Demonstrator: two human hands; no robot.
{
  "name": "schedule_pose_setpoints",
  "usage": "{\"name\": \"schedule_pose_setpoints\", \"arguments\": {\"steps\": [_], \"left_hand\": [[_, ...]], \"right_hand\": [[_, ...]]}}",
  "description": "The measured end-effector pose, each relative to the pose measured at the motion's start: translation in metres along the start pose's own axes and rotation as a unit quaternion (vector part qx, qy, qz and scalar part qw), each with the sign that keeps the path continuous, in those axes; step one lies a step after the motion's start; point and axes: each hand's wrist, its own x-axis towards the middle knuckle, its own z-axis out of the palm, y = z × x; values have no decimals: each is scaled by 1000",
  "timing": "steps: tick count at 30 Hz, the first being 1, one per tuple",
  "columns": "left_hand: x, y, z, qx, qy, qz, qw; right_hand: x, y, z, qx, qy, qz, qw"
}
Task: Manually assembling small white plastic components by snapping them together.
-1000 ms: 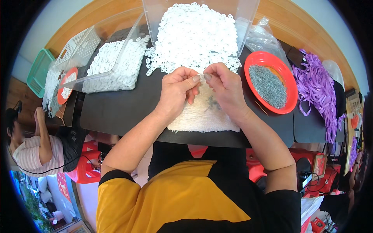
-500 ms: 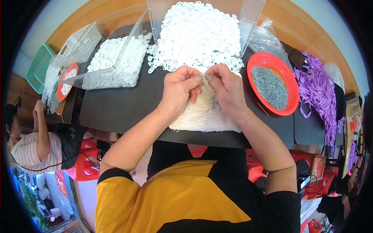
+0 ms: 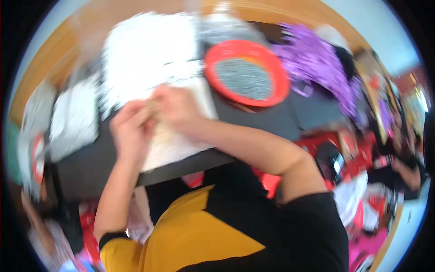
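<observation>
Blur is spread over the head view, in which the left hand (image 3: 131,129) and the right hand (image 3: 179,109) are held together above a white cloth (image 3: 174,149). Fingers (image 3: 164,94) are curled inward and bunched on both sides; whether anything is pinched between them cannot be told. By the cloth, the dark table (image 3: 86,174) is covered from near its front edge back toward the main heap of white pieces (image 3: 149,50), which is piled toward the back edge, beyond the hands. A second white heap (image 3: 77,115) is set nearer the table's left edge. To the right of the cloth, toward the back edge, grey pieces (image 3: 244,79) are gathered in a red bowl (image 3: 281,88). Just beside the bowl, on its front side, a thin brown stick (image 3: 243,108) is laid. Behind the bowl, a clear plastic bag (image 3: 231,31) is placed by the back edge. Toward the right back corner, purple strips (image 3: 312,61) are piled in a loose tangle, their single shapes smeared.
</observation>
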Motion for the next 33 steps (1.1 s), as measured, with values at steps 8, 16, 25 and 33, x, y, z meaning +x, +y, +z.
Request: {"name": "schedule_pose_setpoints", "arguments": {"steps": [8, 16, 25, 33], "left_hand": [[18, -8, -22, 14, -51, 35, 998], [13, -1, -8, 60, -71, 43, 995], [18, 5, -23, 98, -136, 31, 985], [26, -7, -29, 87, -168, 31, 981]], "right_hand": [[17, 10, 2, -53, 43, -52, 996], [16, 9, -7, -88, 30, -68, 993], [18, 13, 0, -94, 44, -86, 991], [14, 17, 2, -83, 56, -84, 991]]}}
